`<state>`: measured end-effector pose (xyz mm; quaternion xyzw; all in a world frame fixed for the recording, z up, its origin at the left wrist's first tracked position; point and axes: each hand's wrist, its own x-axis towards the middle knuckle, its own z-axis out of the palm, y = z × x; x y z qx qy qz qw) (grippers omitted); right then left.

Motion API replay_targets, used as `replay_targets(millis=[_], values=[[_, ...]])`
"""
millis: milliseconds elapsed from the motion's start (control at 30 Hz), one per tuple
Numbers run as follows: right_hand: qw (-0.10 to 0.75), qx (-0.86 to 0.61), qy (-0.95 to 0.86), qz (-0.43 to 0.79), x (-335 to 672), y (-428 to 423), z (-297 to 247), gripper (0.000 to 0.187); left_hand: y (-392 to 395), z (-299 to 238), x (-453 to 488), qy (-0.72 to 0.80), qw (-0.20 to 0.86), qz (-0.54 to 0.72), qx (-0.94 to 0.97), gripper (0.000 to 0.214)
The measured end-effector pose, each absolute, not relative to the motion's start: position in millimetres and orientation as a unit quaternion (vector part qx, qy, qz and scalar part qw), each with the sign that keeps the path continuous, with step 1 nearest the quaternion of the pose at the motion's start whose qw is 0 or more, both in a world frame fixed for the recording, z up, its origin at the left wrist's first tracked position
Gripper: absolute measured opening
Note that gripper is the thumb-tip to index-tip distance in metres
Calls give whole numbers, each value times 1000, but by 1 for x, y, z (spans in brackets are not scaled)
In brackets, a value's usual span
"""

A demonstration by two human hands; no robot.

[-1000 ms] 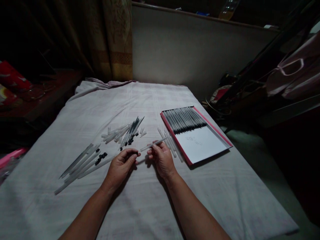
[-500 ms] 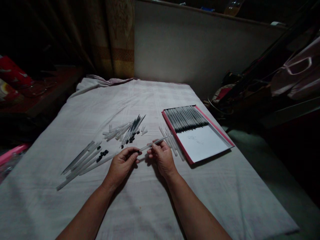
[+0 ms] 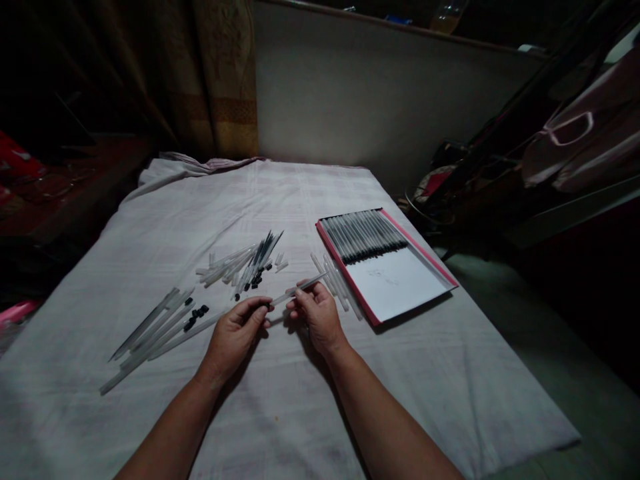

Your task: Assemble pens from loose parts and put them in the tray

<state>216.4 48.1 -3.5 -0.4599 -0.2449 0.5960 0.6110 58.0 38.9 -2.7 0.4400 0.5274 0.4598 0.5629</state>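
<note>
My right hand [image 3: 316, 316] is closed around a clear pen barrel [image 3: 300, 288] that slants up to the right above the white cloth. My left hand [image 3: 235, 333] pinches a small black end piece at the barrel's lower left tip, so both hands meet there. To the left lie several clear barrels [image 3: 150, 330] with small black plugs [image 3: 196, 315] beside them. Further back is a heap of dark refills and clear caps [image 3: 247, 263]. A few more clear pens [image 3: 334, 283] lie just right of my right hand.
A red-edged tray [image 3: 415, 283] at the right holds a row of several finished pens [image 3: 364, 235] at its far end. The cloth-covered table [image 3: 300, 193] drops off at the right edge. A wall and curtain stand behind, with dark clutter and bags at the right.
My left hand has closed the small gap and now pinches at the barrel's lower tip. The view has shifted slightly; the right hand keeps its grip.
</note>
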Motion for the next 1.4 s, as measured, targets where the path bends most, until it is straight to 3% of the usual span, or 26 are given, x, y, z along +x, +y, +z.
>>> replay_targets(millis=[900, 1400], values=[[604, -475, -263, 583, 215, 44, 5, 41, 39, 0, 58, 543, 557, 445, 445, 38], [544, -513, -406, 525, 223, 43, 0, 25, 38, 3, 61, 547, 570, 444, 422, 39]])
